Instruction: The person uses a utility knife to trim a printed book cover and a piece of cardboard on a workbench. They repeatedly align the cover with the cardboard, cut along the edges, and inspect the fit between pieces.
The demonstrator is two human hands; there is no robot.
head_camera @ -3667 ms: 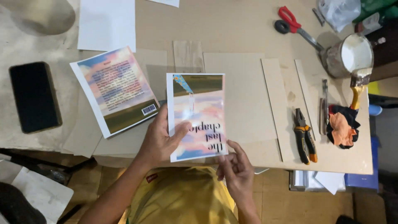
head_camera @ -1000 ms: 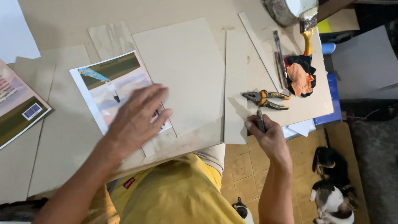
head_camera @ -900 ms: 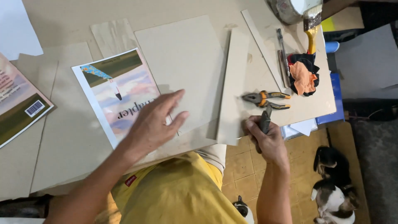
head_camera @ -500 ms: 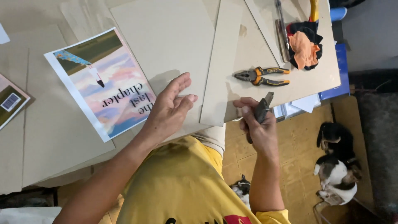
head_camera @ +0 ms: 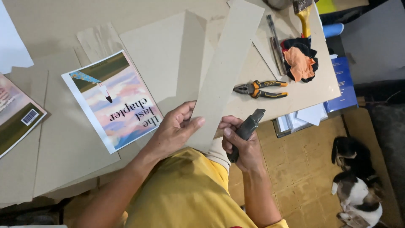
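Right now the left hand (head_camera: 175, 131) pinches the near end of a long cardboard strip (head_camera: 225, 71), thumb on top and fingers curled underneath, so the strip rises off the table (head_camera: 55, 17) and slants away toward the far edge. The right hand (head_camera: 240, 143) is wrapped tight round a dark utility knife (head_camera: 244, 133) — its tip pokes up past the knuckles, just beside the strip's right edge, and the fingertips of that hand seem to touch the strip as well, though I can't tell for sure. Under the raised strip lies a big cardboard sheet (head_camera: 164, 59), and just left of it a printed book cover (head_camera: 114, 101) with a pink and blue sky rests flat, turned at an angle. A second printed cover (head_camera: 17, 116) with a barcode sits at the left edge, partly out of view. To the right of the strip a pair of pliers (head_camera: 261, 88) with orange and black handles lies on the tabletop, and beyond it a bunched orange and black rag (head_camera: 300, 59) sits beside a brush with a yellow handle (head_camera: 304, 25). Down on the tiled floor — off to the right, well apart from the hands — a black and white cat (head_camera: 358, 190) lies curled.
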